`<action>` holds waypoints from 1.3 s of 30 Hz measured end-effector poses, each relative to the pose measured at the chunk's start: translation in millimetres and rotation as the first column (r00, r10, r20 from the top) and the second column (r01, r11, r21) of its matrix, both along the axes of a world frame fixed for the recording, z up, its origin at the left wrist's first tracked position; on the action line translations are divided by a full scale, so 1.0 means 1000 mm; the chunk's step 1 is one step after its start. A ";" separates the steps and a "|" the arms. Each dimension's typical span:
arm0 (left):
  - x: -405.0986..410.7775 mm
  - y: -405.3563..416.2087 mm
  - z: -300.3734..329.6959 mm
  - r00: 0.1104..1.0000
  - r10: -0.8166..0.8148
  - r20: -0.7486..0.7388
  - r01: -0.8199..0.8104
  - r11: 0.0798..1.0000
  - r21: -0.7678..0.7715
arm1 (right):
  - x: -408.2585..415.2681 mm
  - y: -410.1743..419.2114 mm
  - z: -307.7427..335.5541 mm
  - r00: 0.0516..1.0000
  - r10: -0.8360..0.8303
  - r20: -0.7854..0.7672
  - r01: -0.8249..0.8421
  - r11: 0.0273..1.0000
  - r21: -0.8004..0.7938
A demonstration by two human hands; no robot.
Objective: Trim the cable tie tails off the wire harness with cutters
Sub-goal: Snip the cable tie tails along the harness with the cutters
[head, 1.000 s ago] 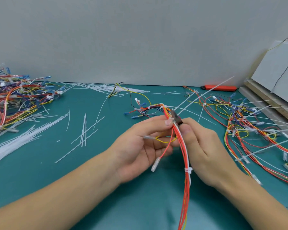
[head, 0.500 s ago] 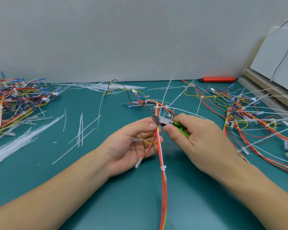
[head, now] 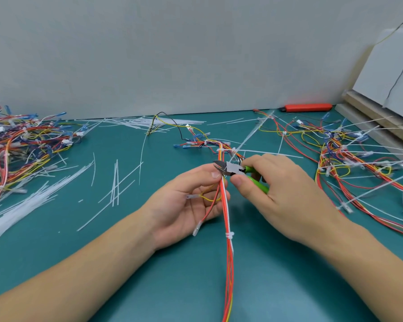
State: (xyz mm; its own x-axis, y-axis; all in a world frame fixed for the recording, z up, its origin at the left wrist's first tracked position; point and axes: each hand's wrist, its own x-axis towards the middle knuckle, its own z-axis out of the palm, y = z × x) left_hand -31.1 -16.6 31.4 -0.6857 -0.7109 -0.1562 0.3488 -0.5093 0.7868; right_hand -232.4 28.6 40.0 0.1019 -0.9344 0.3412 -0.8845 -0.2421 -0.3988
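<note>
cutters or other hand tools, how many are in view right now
2. The green-handled cutters are in the right hand, at the wire harness the left hand holds. An orange-handled tool lies by the back wall. The wire piles could hide more.

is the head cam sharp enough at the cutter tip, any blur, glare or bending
Head view: the steel cutters with green handles in the right hand look fairly sharp; soft, even light, no glare on the teal mat; the forearms smear near the bottom edge; wide-angle bending bows the back mat edge.
</note>
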 end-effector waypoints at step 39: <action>-0.002 0.003 0.002 0.995 0.073 0.062 -0.073 0.997 -0.006 | -0.003 -0.001 -0.006 0.994 0.031 0.108 -0.030 1.000 -0.009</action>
State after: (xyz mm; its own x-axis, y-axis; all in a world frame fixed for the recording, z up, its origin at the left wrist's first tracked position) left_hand -32.9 -13.1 33.1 -0.6213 -0.7592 -0.1942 0.3350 -0.4813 0.8100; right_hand -235.4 27.8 33.5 0.0925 -0.9288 0.3590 -0.8285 -0.2718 -0.4896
